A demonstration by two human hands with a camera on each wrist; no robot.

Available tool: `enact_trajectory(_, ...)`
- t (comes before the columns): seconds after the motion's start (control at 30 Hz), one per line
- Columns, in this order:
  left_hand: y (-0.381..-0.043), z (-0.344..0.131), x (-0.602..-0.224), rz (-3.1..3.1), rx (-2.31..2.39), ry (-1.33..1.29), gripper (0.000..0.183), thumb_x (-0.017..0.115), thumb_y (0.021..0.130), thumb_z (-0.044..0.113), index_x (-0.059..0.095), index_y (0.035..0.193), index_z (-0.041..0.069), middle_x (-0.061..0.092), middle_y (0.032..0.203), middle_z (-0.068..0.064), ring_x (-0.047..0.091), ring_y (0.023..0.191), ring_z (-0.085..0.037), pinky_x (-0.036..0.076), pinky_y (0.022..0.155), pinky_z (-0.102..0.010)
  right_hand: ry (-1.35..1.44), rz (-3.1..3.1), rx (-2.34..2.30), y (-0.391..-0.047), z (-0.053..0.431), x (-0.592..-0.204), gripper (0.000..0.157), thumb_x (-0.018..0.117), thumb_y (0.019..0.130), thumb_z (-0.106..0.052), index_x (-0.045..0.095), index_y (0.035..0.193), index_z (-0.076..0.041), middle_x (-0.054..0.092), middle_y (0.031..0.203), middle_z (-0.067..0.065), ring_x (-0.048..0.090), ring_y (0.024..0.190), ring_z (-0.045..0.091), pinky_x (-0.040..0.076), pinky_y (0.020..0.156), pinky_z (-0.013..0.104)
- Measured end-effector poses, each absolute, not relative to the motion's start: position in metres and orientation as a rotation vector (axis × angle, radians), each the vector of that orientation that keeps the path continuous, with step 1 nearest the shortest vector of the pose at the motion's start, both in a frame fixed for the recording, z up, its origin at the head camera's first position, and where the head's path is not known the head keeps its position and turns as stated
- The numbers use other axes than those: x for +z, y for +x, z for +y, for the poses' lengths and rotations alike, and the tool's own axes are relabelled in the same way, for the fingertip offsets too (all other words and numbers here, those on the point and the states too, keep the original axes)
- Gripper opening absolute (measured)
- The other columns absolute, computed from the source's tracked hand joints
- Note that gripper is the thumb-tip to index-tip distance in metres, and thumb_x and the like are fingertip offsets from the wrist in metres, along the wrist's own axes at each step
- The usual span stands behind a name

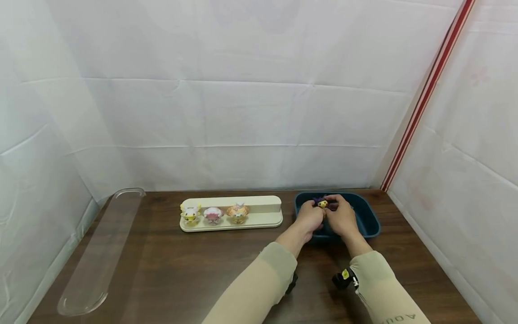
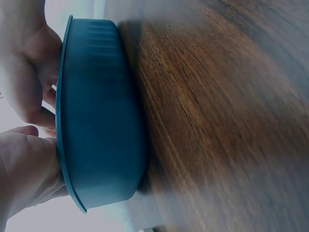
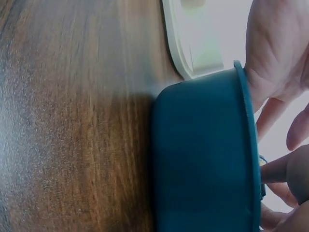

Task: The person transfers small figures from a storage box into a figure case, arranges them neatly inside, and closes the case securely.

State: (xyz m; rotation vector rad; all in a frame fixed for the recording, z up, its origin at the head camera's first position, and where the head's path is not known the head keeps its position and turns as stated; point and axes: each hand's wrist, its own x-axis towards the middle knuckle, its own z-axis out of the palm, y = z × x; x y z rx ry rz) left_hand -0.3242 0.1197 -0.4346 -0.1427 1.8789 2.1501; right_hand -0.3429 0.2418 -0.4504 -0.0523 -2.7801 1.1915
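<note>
Over the dark teal basin [image 1: 366, 220], a small figurine [image 1: 322, 204] with a purple-and-black top and a yellow face shows between both hands. My left hand [image 1: 309, 218] grips it from the left, thumb uppermost. From the other side my right hand [image 1: 341, 217] pinches it, fingers curled around its far side. The figurine's lower part is hidden behind the hands. In both wrist views the basin wall hides most of the fingertips.
Left of the basin lies a cream stepped display stand [image 1: 261, 219]. On its lower step sit a white-and-yellow figurine [image 1: 190, 215], a pink-and-white one [image 1: 213, 216] and an orange one [image 1: 238, 213]. A clear long cover [image 1: 103, 252] lies at the table's left edge.
</note>
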Motion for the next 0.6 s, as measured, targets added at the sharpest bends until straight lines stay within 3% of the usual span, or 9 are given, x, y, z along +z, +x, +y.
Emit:
enact_trajectory(0.23, -0.317, 0.113, -0.431, 2.1, 2.052, -0.053, 0.059, 0.052, 0.091, 0.011, 0.033, 0.147, 0.006, 0.045, 0.138, -0.014, 0.045, 0.126, -0.026, 0.039, 0.104, -0.043, -0.032, -2.709, 1.24, -0.339, 0.24, -0.443, 0.033, 0.064, 0.09, -0.017, 0.054, 0.122, -0.018, 0.063, 0.117, 0.014, 0.062, 0.103, 0.03, 0.051, 0.079, 0.041)
enact_trajectory(0.47, -0.313, 0.112, -0.43, 2.261, 2.041, 0.031, 0.062, 0.051, 0.087, 0.002, 0.033, 0.147, 0.007, 0.045, 0.123, -0.012, 0.051, 0.111, -0.022, 0.047, 0.091, -0.035, -0.015, -2.614, 1.269, -0.336, 0.237, -0.44, 0.034, 0.069, 0.086, -0.013, 0.053, 0.115, -0.016, 0.063, 0.115, 0.013, 0.064, 0.102, 0.03, 0.053, 0.079, 0.043)
enact_trajectory(0.6, -0.31, 0.111, -0.43, 2.322, 2.011, 0.092, 0.067, 0.05, 0.085, -0.001, 0.03, 0.148, 0.009, 0.044, 0.123, -0.01, 0.05, 0.116, -0.021, 0.047, 0.093, -0.033, -0.02, -2.551, 1.318, -0.336, 0.237, -0.44, 0.035, 0.072, 0.083, -0.009, 0.048, 0.11, -0.011, 0.062, 0.112, 0.015, 0.065, 0.101, 0.029, 0.054, 0.079, 0.042)
